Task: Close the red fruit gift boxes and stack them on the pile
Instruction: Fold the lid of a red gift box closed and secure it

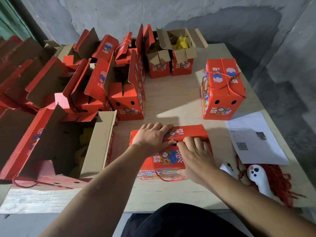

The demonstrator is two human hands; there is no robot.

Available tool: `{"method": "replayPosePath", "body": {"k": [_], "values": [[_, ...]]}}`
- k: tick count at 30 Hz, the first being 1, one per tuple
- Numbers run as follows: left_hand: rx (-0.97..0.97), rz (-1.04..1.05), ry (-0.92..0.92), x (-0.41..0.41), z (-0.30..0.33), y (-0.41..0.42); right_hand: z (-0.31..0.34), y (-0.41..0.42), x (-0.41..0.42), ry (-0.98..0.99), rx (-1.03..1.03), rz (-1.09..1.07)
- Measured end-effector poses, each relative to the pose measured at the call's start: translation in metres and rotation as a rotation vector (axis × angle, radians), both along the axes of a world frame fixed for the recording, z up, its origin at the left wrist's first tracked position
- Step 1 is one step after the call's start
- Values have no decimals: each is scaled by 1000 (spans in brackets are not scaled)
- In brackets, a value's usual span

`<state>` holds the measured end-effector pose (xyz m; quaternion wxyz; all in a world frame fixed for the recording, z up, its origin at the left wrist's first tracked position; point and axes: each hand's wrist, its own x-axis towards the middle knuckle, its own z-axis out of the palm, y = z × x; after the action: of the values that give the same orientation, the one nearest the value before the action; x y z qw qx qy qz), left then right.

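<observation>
Right now we have the box [171, 151] at six o'clock on the table [171, 93], both hands on its lid. Our left hand [152, 137] lies across the far flap with fingers fairly straight, pressing it down, while our right hand [195, 154] curls its fingers [188, 141] into the centre seam where the flaps meet, its thumb against the near side by the red cord [168, 178]. Whether the tab is already locked we cannot tell; the fingers hide it. The likely trouble, as we judge it, is the far flap springing up if the left hand lifts before the tab seats, or the tab creasing under a skewed push. The cord hanging at the near side could also get trapped or snag when we lift. A closed box [222, 89] stands at two o'clock; open boxes [126, 93] crowd from nine to twelve o'clock, so a careless swing could knock their raised flaps. A paper sheet [256, 139] lies at three o'clock.
</observation>
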<state>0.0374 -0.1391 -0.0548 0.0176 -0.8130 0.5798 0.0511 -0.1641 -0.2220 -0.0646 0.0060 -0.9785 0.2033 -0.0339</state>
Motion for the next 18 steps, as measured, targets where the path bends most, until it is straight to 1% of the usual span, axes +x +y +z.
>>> {"method": "replayPosePath", "body": {"k": [4,7,11,13,14,17,18], "values": [[2,26,-18,0,-4,-3,6,-14,1,43,13,66],[4,28,8,3,-6,-1,4,-25,-6,12,112,161],[-18,4,-63,-3,-16,3,2,-44,-21,-185,365,231],[-43,-3,-110,-4,-22,7,2,-44,-23,-270,315,220],[-57,-6,-113,-4,-23,8,2,-42,-21,-254,273,187],[-95,-34,-36,-2,-21,9,-2,-39,-14,15,261,15],[-119,-29,3,-1,-19,12,-5,-40,-13,69,253,4]]}}
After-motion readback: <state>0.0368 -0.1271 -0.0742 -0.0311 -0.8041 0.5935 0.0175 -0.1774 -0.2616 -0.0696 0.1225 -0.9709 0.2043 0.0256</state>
